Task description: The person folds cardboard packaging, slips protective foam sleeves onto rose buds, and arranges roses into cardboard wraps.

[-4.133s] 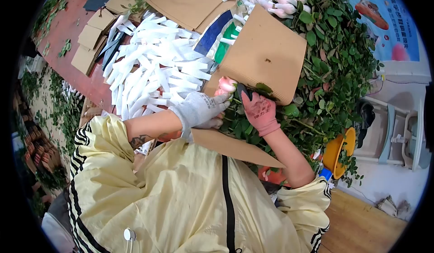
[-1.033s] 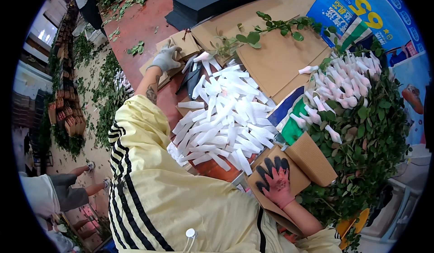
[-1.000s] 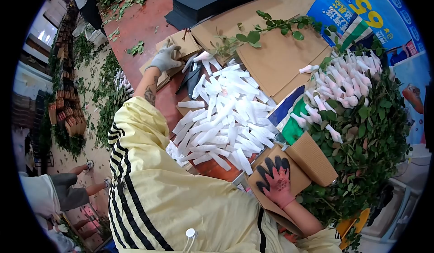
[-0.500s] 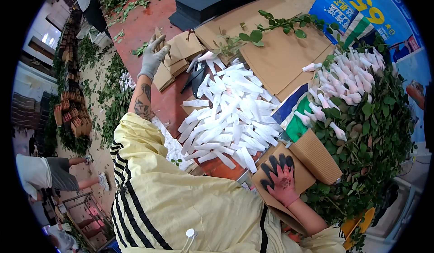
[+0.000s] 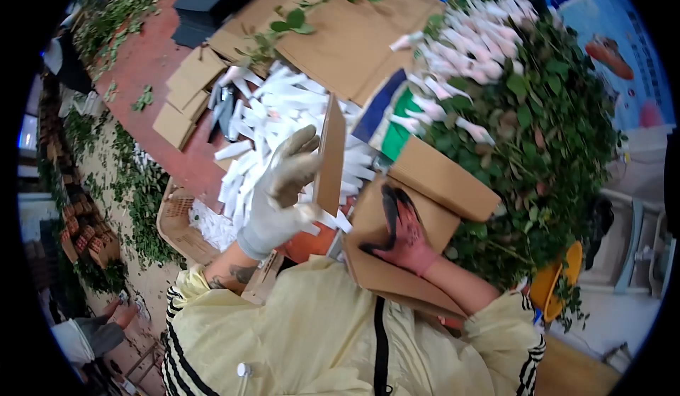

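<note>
My left hand (image 5: pixel 280 194), in a pale grey glove, is raised over the pile of white mesh sleeves (image 5: pixel 244 123). It holds a small brown cardboard piece (image 5: pixel 331 156) upright at its fingers. My right hand (image 5: pixel 405 236), in a pink glove with black fingers, lies with fingers apart on a bent cardboard sheet (image 5: pixel 435 219) in front of my body. A folded corrugated cardboard flap (image 5: pixel 445 180) stands just beyond it. What lies under the sheet is hidden.
Flower heads in white sleeves (image 5: pixel 474 42) lie on leafy stems (image 5: pixel 538 134) at the right. Small cardboard pieces (image 5: pixel 188 98) and a dark stack (image 5: pixel 212 3) sit at upper left. A basket (image 5: pixel 177 222) is at left, a yellow basin (image 5: pixel 556 283) at lower right.
My left hand has come from the small cardboard stack towards my right hand, carrying a cardboard piece. My right hand stays on the sheet. The view has turned to the right.
</note>
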Available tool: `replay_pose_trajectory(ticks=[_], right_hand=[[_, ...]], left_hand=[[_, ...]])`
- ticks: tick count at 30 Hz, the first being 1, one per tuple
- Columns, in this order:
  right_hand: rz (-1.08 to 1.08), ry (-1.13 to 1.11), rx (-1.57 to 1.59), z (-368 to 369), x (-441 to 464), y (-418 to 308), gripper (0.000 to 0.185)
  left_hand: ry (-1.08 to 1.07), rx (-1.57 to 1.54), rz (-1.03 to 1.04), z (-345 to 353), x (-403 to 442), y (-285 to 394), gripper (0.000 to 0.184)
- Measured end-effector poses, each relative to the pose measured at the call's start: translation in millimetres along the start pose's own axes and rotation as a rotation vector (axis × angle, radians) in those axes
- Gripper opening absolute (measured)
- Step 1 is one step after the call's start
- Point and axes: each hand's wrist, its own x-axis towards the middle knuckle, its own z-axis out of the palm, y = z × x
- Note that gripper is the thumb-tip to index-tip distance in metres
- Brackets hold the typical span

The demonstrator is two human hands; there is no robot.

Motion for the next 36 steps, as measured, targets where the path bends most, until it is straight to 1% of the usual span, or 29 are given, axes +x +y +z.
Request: replay_pose_trajectory(ticks=[1,2,3,6,8,9,10,11,12,14,16,18,20,21,22,23,24,25,26,27,28,29,30,31,32,33,34,35,36], right_hand=[[0.023,0.002,-0.006,-2.4,0.8,0.5,0.1],[0.085,-0.002,0.151,-5.8,2.4,0.3,0.106],[0.145,-0.002,0.315,-7.7,2.3,-0.5,0.112],[0.122,0.003,0.339,-3.9,0.4,7.0,0.117],[-0.002,0.136,0.306,28.6,-13.7,24.7,0.114],[-0.065,0.187,0.234,26.1,-12.9,21.3,0.109],[-0.133,0.238,0.16,23.0,-10.1,19.0,0.104],[-0.021,0.15,0.219,18.0,-7.7,16.3,0.09],[-0.026,0.152,0.226,1.6,1.8,4.8,0.09],[0.205,-0.248,0.041,-21.1,15.7,-11.1,0.08],[0.161,-0.242,0.007,-17.9,15.7,-8.3,0.077],[0.122,-0.236,-0.03,-13.1,11.1,-4.7,0.074],[0.036,-0.169,-0.1,-7.8,4.1,1.1,0.068],[0.036,-0.167,-0.099,-1.4,0.6,8.1,0.068],[0.001,-0.031,0.01,5.5,-1.9,16.0,0.063],[-0.034,0.105,0.119,9.9,-5.1,23.1,0.059],[-0.036,0.107,0.119,3.8,-6.4,22.5,0.059],[0.08,0.084,0.172,-5.1,-6.6,19.7,0.055],[0.191,0.06,0.228,-10.3,-5.8,19.3,0.052],[0.168,0.115,0.224,-11.2,-8.5,21.5,0.048],[0.151,0.116,0.233,-10.9,-10.3,25.2,0.048],[0.153,0.077,0.251,-9.7,-11.8,30.2,0.048],[0.153,0.038,0.267,-8.6,-12.3,33.3,0.048],[0.247,0.108,0.349,-17.1,-15.3,25.2,0.05],[0.229,0.106,0.357,-11.8,-15.7,33.7,0.05],[0.228,0.119,0.439,-1.7,-15.7,50.1,0.045],[0.228,0.136,0.522,6.7,-15.2,63.6,0.041],[0.216,0.139,0.529,11.8,-18.7,72.4,0.041],[0.221,0.185,0.571,15.6,-23.8,80.2,0.044]], left_hand=[[-0.057,0.058,0.057,4.2,-7.6,-13.5,0.069],[-0.05,-0.025,0.025,15.5,-14.8,-21.7,0.066],[-0.09,-0.083,-0.016,22.9,-20.2,-27.3,0.065],[-0.139,-0.136,-0.094,42.2,-29.2,-36.8,0.063],[-0.044,-0.246,-0.278,49.8,-31.6,-42.6,0.063],[-0.054,-0.323,-0.371,55.9,-28.4,-31.6,0.064],[-0.049,-0.317,-0.371,56.0,-30.4,-32.2,0.064],[-0.037,-0.259,-0.398,53.9,-32.5,-33.6,0.063],[-0.024,-0.202,-0.429,53.0,-34.3,-33.5,0.063],[-0.015,-0.153,-0.411,58.8,-33.4,-29.2,0.062],[-0.009,-0.105,-0.393,59.8,-33.3,-27.1,0.062],[0.043,-0.193,-0.482,57.9,-35.0,-27.9,0.061],[0.04,-0.242,-0.478,57.0,-31.8,-25.0,0.059],[0.038,-0.295,-0.472,56.8,-31.0,-23.8,0.058],[0.037,-0.294,-0.47,56.4,-31.4,-23.1,0.058],[-0.011,-0.096,-0.401,56.0,-31.9,-22.2,0.056],[-0.058,0.102,-0.329,55.7,-32.6,-21.2,0.054],[-0.109,0.356,-0.244,57.5,-32.1,-15.0,0.05],[-0.103,0.364,-0.241,56.5,-30.8,-13.4,0.05],[-0.182,0.525,-0.201,53.4,-28.5,-10.6,0.046],[-0.259,0.687,-0.164,48.3,-26.2,-6.8,0.044],[-0.33,0.948,0.023,39.0,-23.1,-6.4,0.037],[-0.314,0.963,0.022,30.4,-22.2,-5.1,0.037],[-0.324,0.944,0.041,21.4,-22.3,-2.6,0.035],[-0.333,0.925,0.059,12.7,-22.4,1.6,0.034],[-0.313,0.971,0.104,4.7,-21.1,14.9,0.033],[-0.208,1.076,0.101,-10.9,-20.2,24.4,0.031],[-0.012,1.052,0.004,-31.9,-20.8,29.7,0.032],[0.145,1.078,0.088,-57.9,-15.1,36.9,0.032]])
